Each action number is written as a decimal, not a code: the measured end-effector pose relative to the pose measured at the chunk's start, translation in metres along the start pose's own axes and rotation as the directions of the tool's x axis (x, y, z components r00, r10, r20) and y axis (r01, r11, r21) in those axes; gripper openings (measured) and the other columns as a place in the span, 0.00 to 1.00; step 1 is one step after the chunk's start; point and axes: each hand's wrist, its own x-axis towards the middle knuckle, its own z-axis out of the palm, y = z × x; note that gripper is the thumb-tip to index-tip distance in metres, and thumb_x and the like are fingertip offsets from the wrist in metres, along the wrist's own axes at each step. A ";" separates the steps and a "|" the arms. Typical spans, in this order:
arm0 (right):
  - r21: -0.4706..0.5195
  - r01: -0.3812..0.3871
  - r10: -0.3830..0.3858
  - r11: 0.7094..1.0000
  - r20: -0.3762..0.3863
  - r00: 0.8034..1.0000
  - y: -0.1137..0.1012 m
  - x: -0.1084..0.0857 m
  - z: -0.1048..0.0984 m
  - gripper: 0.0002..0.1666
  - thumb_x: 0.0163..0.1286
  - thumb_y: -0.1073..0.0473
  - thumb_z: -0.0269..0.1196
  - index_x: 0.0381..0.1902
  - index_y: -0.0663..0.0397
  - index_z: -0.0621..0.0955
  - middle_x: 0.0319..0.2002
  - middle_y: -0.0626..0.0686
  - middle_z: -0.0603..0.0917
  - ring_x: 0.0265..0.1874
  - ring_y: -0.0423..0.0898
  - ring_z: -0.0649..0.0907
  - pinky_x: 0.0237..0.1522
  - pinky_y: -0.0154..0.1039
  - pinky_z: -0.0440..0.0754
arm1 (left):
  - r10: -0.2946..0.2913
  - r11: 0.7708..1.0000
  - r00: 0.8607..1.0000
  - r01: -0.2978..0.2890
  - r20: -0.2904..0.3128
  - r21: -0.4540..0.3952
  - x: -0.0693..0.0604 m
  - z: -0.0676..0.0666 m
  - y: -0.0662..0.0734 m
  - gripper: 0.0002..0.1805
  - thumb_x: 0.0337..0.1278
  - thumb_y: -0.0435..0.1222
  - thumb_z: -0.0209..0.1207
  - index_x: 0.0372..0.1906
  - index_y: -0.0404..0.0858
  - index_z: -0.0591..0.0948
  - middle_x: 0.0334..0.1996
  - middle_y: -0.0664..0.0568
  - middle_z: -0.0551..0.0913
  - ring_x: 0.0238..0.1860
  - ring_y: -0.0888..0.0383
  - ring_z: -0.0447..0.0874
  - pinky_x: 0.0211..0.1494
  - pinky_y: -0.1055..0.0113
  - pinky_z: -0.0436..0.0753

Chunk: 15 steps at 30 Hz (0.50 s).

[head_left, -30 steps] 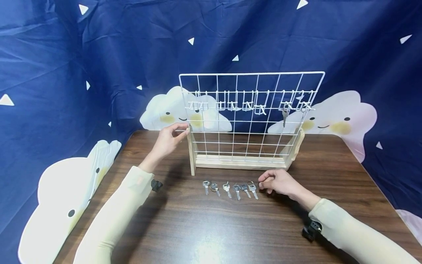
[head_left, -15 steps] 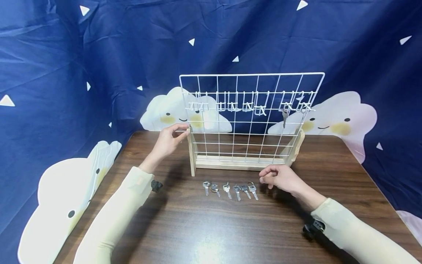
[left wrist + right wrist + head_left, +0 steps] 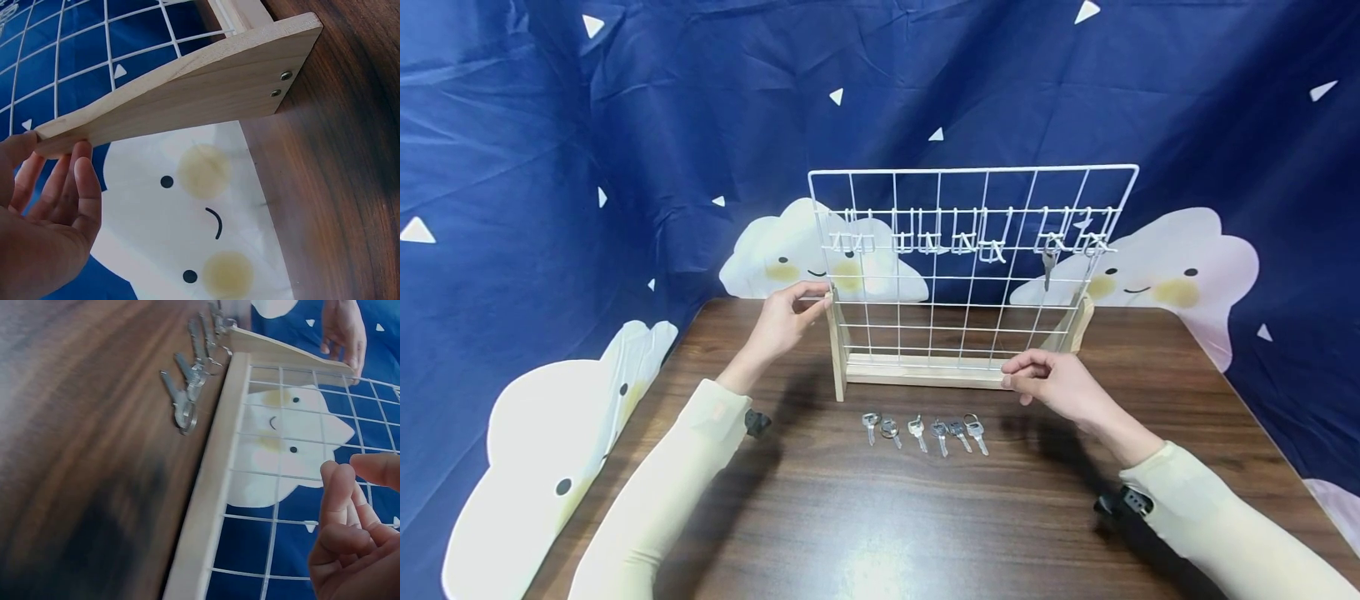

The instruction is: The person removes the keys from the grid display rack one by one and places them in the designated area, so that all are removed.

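A rack with a white wire grid and wooden supports (image 3: 921, 372) stands on the table. My left hand (image 3: 777, 323) pinches the upper end of its left wooden side panel (image 3: 187, 94). In front of the rack's lower right part hovers my right hand (image 3: 1060, 385), thumb and fingers loosely bent; nothing shows between them in the right wrist view. Several silver keys (image 3: 917, 427), some with visible rings, lie in a row on the table, left of the right hand. One key (image 3: 1048, 271) hangs from a white hook at the grid's right.
More white hooks (image 3: 992, 250) are spread along the grid. The brown wooden table (image 3: 820, 500) carries everything. Behind it hangs a blue cloth (image 3: 700, 100) with clouds and white triangles.
My right hand has risen from beside the rightmost key, moving up and slightly right to the rack's lower right. The left hand, rack and keys stay in place.
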 end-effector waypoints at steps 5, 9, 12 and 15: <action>0.015 0.022 -0.022 1.000 -0.014 1.000 -0.011 0.000 -0.008 0.19 0.66 0.58 0.69 0.48 0.66 0.81 0.30 0.45 0.89 0.24 0.44 0.85 0.33 0.35 0.85 | 0.009 1.000 1.000 -0.009 0.000 -0.004 0.000 0.000 0.000 0.17 0.66 0.40 0.64 0.56 0.39 0.83 0.52 0.43 0.87 0.44 0.46 0.89 0.36 0.75 0.81; -0.004 0.039 -0.039 0.999 -0.046 0.998 -0.017 0.000 -0.012 0.18 0.67 0.57 0.69 0.48 0.64 0.82 0.28 0.39 0.88 0.26 0.41 0.85 0.31 0.36 0.85 | 0.012 1.000 1.000 -0.012 -0.002 -0.001 -0.001 0.000 0.000 0.17 0.65 0.39 0.64 0.56 0.39 0.83 0.52 0.43 0.87 0.44 0.47 0.89 0.36 0.76 0.80; -0.045 0.057 -0.060 0.997 -0.078 0.995 -0.019 0.000 -0.016 0.17 0.67 0.55 0.69 0.47 0.62 0.82 0.28 0.36 0.87 0.25 0.42 0.85 0.25 0.36 0.82 | 0.010 1.000 1.000 -0.010 -0.003 0.001 0.000 0.000 -0.001 0.17 0.65 0.39 0.64 0.56 0.39 0.83 0.52 0.44 0.87 0.43 0.46 0.89 0.35 0.76 0.79; -0.086 0.079 -0.089 0.993 -0.108 0.990 -0.022 0.000 -0.020 0.16 0.67 0.54 0.69 0.46 0.59 0.83 0.27 0.36 0.87 0.24 0.43 0.84 0.20 0.36 0.77 | 0.010 1.000 1.000 -0.010 -0.002 0.002 0.000 0.000 -0.001 0.17 0.65 0.40 0.64 0.57 0.40 0.83 0.52 0.44 0.87 0.41 0.45 0.88 0.33 0.77 0.79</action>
